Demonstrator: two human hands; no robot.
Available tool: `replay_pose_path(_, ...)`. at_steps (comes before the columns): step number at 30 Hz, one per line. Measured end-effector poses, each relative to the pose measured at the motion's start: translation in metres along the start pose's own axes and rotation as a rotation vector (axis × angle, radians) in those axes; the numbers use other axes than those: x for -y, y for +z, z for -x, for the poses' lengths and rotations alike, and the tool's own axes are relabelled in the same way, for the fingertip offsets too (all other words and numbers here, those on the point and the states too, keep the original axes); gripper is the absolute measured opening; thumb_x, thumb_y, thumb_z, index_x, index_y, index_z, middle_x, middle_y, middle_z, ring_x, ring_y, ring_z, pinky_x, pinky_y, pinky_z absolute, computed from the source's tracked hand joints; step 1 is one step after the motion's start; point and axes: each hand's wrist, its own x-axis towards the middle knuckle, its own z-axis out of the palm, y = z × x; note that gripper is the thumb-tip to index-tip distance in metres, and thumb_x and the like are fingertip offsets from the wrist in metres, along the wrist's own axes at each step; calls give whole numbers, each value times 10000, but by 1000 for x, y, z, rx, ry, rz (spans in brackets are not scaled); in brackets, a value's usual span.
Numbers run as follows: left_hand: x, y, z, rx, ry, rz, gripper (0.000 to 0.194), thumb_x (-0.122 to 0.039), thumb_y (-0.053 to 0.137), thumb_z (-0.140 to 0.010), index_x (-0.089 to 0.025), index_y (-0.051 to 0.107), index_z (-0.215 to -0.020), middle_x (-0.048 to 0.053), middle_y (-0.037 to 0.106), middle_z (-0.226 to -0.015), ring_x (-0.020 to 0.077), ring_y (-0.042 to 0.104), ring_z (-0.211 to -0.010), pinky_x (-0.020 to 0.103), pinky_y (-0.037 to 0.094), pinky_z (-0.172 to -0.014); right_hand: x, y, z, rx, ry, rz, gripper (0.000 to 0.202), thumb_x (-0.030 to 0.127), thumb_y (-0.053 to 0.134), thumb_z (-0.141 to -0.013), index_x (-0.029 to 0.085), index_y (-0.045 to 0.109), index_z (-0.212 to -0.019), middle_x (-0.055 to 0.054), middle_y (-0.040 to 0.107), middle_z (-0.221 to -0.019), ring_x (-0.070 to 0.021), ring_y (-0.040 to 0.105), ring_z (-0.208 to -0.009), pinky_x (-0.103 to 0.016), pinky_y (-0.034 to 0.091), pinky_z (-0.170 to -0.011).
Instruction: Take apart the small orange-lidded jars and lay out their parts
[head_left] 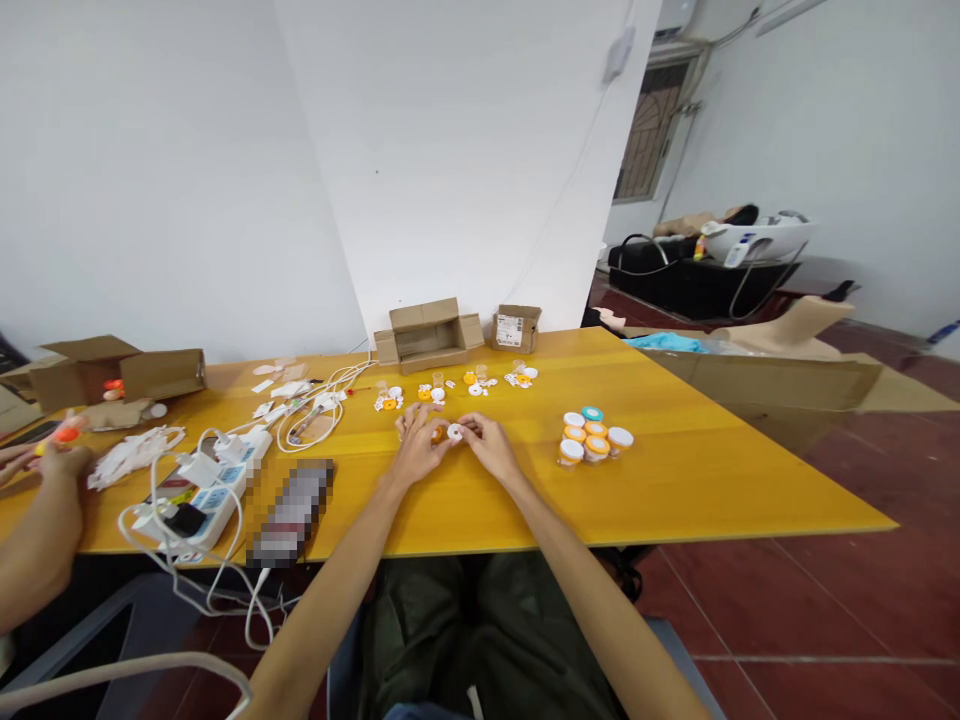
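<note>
Over the middle of the table, my left hand (421,447) is closed around a small orange round part (437,435), mostly hidden by the fingers. Close beside it, my right hand (486,441) pinches a small white disc with a hole (454,432) between thumb and fingers. The two pieces are almost touching; whether they are joined I cannot tell. Just beyond my hands lie several small clusters of white and orange plastic parts (476,390) with clear cups (438,380). To the right, several small clear jars with orange, white and teal lids (596,446) stand grouped together.
Open cardboard boxes (431,345) stand against the wall. On the left are a power strip (236,485) with chargers, white cables (296,420) and a blurred-out phone (292,515). Farther left, another person's hands (64,455) hold an orange-and-yellow item. A large carton (765,385) is beyond the table's right edge.
</note>
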Motion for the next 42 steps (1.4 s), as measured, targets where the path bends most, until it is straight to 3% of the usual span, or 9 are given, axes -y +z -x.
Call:
replay_pose_path(8,8,-3,-1,-140,-142,-94,118,-277,617,-871,-261,717,-931,87,638,-1225,333,432,-1266,493,371,-980,-2,0,-1,-79,-20,72,105,182,575,-794,226,670,-784,-18,749,-793,-193,706,-742,-317,566,-735)
replay_pose_path(17,7,-2,-2,-48,-176,-120,185,-228,584,-875,-248,744,-786,83,642,-1194,332,432,-1247,506,372,-967,-8,-1,-1,-61,-33,262,153,124,641,-774,226,730,-846,-52,759,-900,-200,709,-809,-330,565,-817)
replay_pose_path(21,11,-1,-3,-57,-162,-87,183,-229,593,-867,-246,748,-771,91,649,-1159,341,438,-1227,527,376,-951,-5,0,3,0,-124,315,197,145,620,-817,227,735,-954,-54,730,-948,-188,686,-812,-330,556,-824)
replay_pose_path(26,18,2,-3,-89,-134,-35,165,-248,612,-863,-257,743,-763,88,665,-1083,343,461,-1186,519,382,-924,-3,4,9,78,-296,439,193,163,592,-872,259,744,-942,-70,684,-1041,-223,636,-1023,-356,510,-925)
replay_pose_path(32,14,-1,-4,-131,-147,-25,178,-324,575,-922,-262,727,-853,76,673,-947,300,513,-1095,444,384,-906,-4,3,11,117,-336,553,236,142,578,-888,276,742,-990,-84,688,-1062,-236,626,-991,-380,495,-913)
replay_pose_path(42,7,-3,-7,-66,-24,116,251,-350,497,-976,-231,689,-864,35,666,-822,211,554,-875,344,435,-829,9,5,9,101,-273,309,312,179,599,-856,252,691,-1145,-71,711,-1164,-223,639,-1079,-375,490,-975)
